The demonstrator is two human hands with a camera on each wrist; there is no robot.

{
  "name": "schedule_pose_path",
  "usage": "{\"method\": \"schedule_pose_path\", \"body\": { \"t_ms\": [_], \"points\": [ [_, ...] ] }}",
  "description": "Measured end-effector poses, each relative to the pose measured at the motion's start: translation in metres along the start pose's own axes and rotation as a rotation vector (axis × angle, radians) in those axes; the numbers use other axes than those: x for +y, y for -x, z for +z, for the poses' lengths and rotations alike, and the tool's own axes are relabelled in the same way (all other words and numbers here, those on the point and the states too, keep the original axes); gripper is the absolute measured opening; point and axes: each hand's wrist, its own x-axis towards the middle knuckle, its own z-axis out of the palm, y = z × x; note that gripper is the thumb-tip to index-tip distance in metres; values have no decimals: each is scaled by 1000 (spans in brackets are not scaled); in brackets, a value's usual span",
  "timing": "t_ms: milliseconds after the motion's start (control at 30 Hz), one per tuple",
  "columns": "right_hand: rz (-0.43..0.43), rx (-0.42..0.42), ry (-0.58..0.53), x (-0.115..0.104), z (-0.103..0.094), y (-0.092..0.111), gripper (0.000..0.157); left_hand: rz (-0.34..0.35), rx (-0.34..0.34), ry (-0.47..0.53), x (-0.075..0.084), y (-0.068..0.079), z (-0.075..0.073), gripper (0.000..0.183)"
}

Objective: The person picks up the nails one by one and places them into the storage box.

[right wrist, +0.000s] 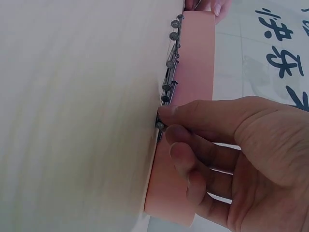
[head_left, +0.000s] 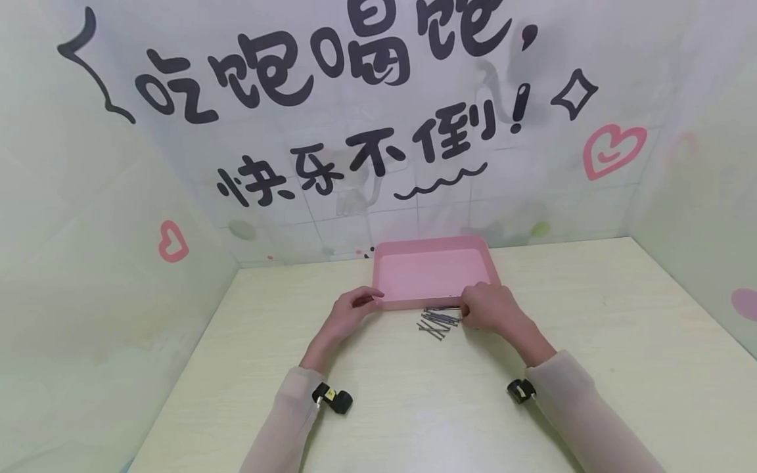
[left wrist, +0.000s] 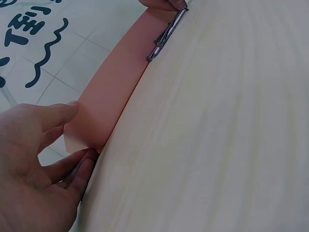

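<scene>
A shallow pink tray (head_left: 434,303) stands on the table, with a small heap of metal nails (head_left: 439,319) just in front of its near wall. My left hand (head_left: 353,312) holds the tray's near left corner, the thumb at the rim and the other fingers low by the base in the left wrist view. At the right end of the heap is my right hand (head_left: 487,307). Its thumb and forefinger pinch a nail (right wrist: 161,125) by its head end in the right wrist view. The other nails lie beside it, mostly lengthwise along the tray wall (right wrist: 193,63).
The pale wood-grain table (head_left: 378,407) spreads toward me and to both sides. Behind the tray rises a white backdrop (head_left: 355,203) with large dark lettering, and pale side walls close in the left and right. A small black camera (head_left: 334,398) sits at my left wrist.
</scene>
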Motion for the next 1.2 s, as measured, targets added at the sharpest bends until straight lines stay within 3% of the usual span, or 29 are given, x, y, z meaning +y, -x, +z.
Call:
{"method": "schedule_pose_path", "body": {
  "t_ms": [167, 467, 1200],
  "points": [
    [-4, 9, 1, 2, -3, 0, 35, -6, 1, -1, 1, 0, 0, 22],
    [-12, 37, -6, 5, -11, 0, 13, -1, -1, 9, -1, -1, 0, 22],
    [-11, 153, -3, 12, -18, 1, 4, 9, -6, 16, -4, -3, 0, 23]
  ]
}}
